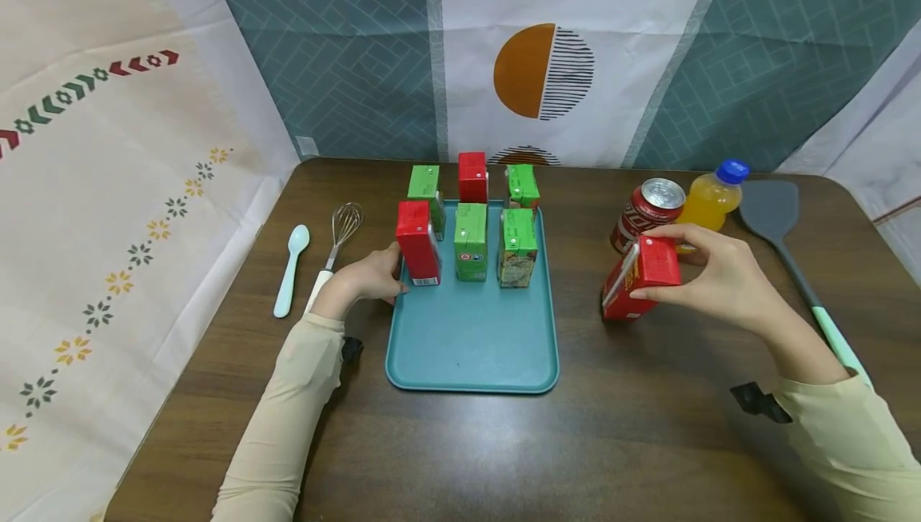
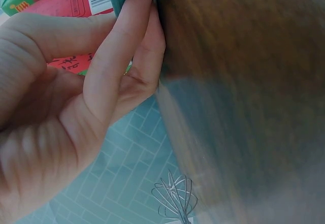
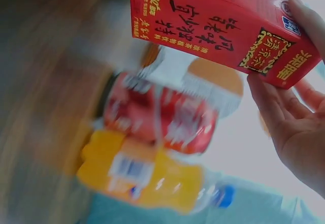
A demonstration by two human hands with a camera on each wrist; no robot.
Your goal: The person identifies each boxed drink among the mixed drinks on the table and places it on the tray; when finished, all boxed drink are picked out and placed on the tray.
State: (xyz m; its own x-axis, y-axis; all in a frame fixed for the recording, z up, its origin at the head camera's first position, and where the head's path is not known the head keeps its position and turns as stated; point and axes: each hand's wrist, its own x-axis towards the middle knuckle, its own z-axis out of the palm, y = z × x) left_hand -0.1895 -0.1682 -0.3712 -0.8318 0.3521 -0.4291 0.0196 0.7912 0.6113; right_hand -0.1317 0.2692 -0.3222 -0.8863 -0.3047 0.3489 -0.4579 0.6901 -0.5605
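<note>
My right hand [image 1: 723, 274] grips a red drink carton [image 1: 636, 278] by its upper end, thumb on one side and fingers on the other. Its red printed side faces the camera in the right wrist view. At the left rim of a teal tray [image 1: 471, 354], my left hand [image 1: 367, 274] pinches the edge with its fingertips. Beside those fingers stands a red carton [image 1: 419, 244] on the tray. Green cartons [image 1: 471, 242] and another red carton [image 1: 472, 178] stand in the tray's far half.
A red soda can [image 1: 647, 214] and an orange drink bottle [image 1: 708, 201] stand just behind the right hand. Farther right lies a grey spatula [image 1: 773, 210] with a mint handle. Left of the tray lie a whisk [image 1: 345, 226] and a mint spoon [image 1: 290, 270].
</note>
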